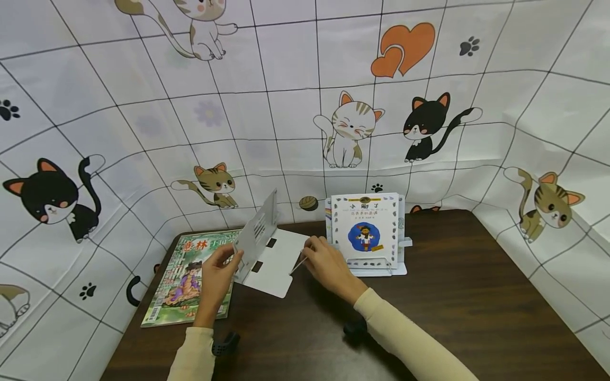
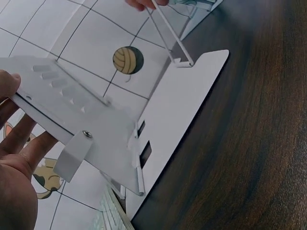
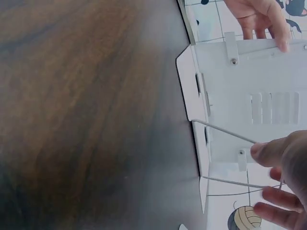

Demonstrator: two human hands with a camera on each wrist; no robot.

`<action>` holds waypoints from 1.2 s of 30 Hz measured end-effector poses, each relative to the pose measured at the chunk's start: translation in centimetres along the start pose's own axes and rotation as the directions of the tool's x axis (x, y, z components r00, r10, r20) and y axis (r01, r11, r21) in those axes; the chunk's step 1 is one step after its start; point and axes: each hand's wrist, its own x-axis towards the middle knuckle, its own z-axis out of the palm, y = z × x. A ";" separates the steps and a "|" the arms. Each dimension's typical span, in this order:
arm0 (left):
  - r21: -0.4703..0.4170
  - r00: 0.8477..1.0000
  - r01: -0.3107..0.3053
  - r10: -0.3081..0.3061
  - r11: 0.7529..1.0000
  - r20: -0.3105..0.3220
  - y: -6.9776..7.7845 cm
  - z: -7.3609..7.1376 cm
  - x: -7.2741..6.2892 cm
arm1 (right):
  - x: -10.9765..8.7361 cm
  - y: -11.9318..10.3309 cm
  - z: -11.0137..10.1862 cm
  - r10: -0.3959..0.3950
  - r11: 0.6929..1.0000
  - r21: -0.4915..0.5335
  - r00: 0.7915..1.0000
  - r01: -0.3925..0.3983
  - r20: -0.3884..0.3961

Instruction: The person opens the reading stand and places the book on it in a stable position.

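A white metal book stand stands partly unfolded on the table, its flat base (image 1: 286, 246) on the wood and its slotted panel (image 1: 251, 241) tilted up. My left hand (image 1: 219, 278) grips the panel's free edge, thumb on one face and fingers behind, as the left wrist view shows. My right hand (image 1: 331, 264) pinches a thin wire support (image 3: 225, 130) between thumb and fingers. That wire rises at a slant from the base's edge, its lower end at a notch in the base. Small metal tabs (image 2: 74, 155) are riveted to the panel.
Right of the stand, a second stand holds a white picture book (image 1: 364, 219) with a blue circle on its cover. A colourful magazine (image 1: 188, 288) lies at the left, partly behind my left hand. Cat-printed cloth (image 1: 286, 116) hangs behind the dark wooden table (image 1: 452, 291).
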 end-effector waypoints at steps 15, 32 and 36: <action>0.007 1.000 0.018 -0.018 1.000 -0.002 -0.4 -0.2 0.2 | -0.2 -1.1 0.6 0.026 0.980 0.197 0.998 -0.013 -0.061; -0.006 0.999 0.038 -0.038 0.999 0.032 -0.4 0.0 -0.4 | -0.8 0.4 3.0 0.366 0.748 0.547 0.921 -0.376 0.132; -0.002 0.999 0.034 -0.034 0.999 0.036 -0.4 0.2 -0.6 | -0.7 0.6 3.6 0.408 0.730 0.545 0.903 -0.412 0.136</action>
